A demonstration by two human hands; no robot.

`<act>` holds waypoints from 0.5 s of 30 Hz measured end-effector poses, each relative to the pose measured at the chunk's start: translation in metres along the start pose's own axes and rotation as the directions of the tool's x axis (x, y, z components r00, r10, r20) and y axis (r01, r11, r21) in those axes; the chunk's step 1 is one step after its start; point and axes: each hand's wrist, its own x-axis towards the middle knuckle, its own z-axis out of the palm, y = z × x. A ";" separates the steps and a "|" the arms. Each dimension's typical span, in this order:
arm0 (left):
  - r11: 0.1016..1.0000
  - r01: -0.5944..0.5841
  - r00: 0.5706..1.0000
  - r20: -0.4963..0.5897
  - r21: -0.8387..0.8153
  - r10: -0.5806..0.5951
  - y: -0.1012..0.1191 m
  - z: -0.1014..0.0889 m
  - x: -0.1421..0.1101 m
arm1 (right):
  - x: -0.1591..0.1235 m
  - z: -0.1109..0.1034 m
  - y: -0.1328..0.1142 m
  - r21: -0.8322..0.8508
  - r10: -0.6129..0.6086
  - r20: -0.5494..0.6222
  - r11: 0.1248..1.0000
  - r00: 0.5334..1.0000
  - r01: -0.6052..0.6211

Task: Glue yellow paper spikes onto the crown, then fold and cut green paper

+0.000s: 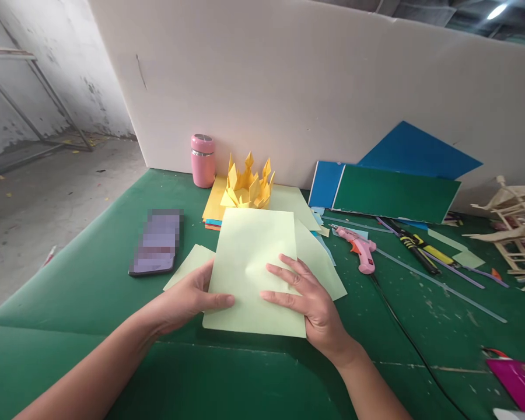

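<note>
A pale green sheet of paper (249, 245) is held above the table between both hands. My left hand (196, 294) grips its left edge, thumb on top and the other fingers hidden underneath. On the right side, my right hand (304, 294) has its fingers spread over the upper face, with the thumb out of sight at the edge. More pale green paper (319, 256) lies beneath and to the right, and another piece (190, 265) shows at the left. Just behind the sheet stands a yellow folded-paper crown (249, 186) on a stack of coloured paper (213, 198).
A phone (157, 242) lies at the left, and a pink flask (203, 162) stands behind. To the right are a pink glue gun (359, 248) with its cord, glue sticks (446, 286), cutters (420, 248), coloured boards (394, 195) and a wooden model (516, 227). A white panel (310, 87) closes off the back.
</note>
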 end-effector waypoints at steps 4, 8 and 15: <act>0.998 -0.014 1.000 -0.004 0.055 0.014 0.002 -0.003 0.000 | 0.001 0.000 0.000 0.038 -0.014 0.002 0.999 1.000 0.014; 0.993 -0.019 0.998 0.057 0.116 0.013 0.006 -0.007 -0.006 | 0.002 0.000 -0.001 0.071 -0.030 0.004 0.997 1.000 0.029; 0.969 -0.003 1.000 -0.007 0.246 0.005 0.008 0.000 -0.009 | 0.003 0.000 -0.002 0.046 -0.079 -0.009 0.996 0.997 0.080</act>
